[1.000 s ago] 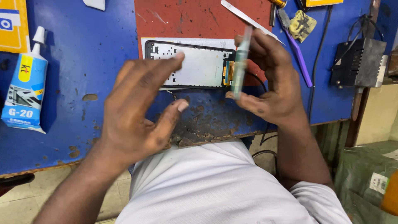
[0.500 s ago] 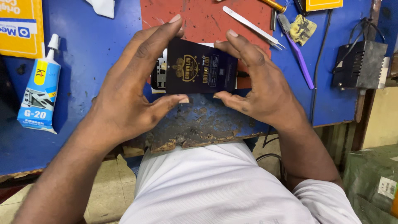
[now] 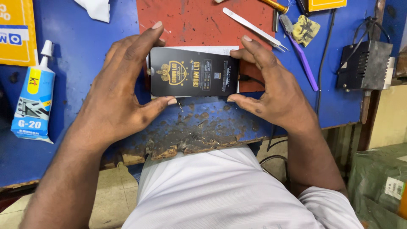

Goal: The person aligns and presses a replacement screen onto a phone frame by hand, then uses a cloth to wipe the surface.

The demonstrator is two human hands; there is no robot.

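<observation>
A black phone screen panel [image 3: 193, 77] with gold print on its protective film lies flat over a white phone frame [image 3: 212, 49], of which only a thin top edge shows. My left hand [image 3: 123, 91] grips the panel's left end, index finger along the top edge and thumb at the bottom corner. Its right end is pinched by my right hand [image 3: 271, 91] between index finger and thumb. Both sit on a red mat [image 3: 203, 21] on the blue workbench [image 3: 80, 55].
A blue and white glue tube [image 3: 34, 101] lies at the left. Metal tweezers [image 3: 254, 29], a purple-handled brush [image 3: 303, 53] and a yellow-handled tool [image 3: 275, 5] lie behind the panel. A grey power box [image 3: 366, 65] sits at the right. The bench's near edge is worn.
My right hand has put away the small tube it held. The black screen panel has been brought in and now covers the white frame, both hands closing on its ends.
</observation>
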